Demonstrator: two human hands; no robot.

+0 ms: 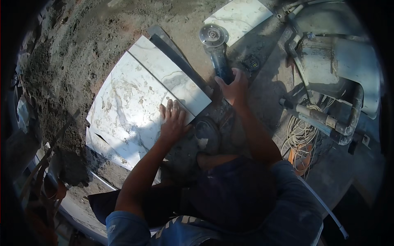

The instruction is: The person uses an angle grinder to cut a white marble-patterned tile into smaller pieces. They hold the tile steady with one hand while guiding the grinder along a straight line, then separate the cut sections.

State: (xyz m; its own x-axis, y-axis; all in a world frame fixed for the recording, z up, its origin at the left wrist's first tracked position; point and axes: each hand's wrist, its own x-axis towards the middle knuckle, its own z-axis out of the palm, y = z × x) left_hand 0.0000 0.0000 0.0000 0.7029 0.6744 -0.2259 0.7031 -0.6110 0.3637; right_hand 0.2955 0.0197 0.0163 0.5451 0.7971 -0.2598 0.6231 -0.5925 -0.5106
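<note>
My left hand [172,123] lies with fingers spread on a white marble-patterned tile [123,102] smeared with grit, near a straight dark line along it. A narrower white strip [188,94] lies on the far side of that line, with a dark flat bar [164,41] partly under it. My right hand [234,88] is closed round the black body of an angle grinder [217,57] to the right of the tiles. The grinder's metal disc [213,35] faces up at the top. I cannot tell whether the grinder rests on the ground.
Another white tile [240,18] lies at the back. Rough mortar ground [61,49] spreads left. On the right are bent pipes [328,121], coiled cable [297,135] and pale metal panels [349,65]. A round dark object [205,133] sits near my knees.
</note>
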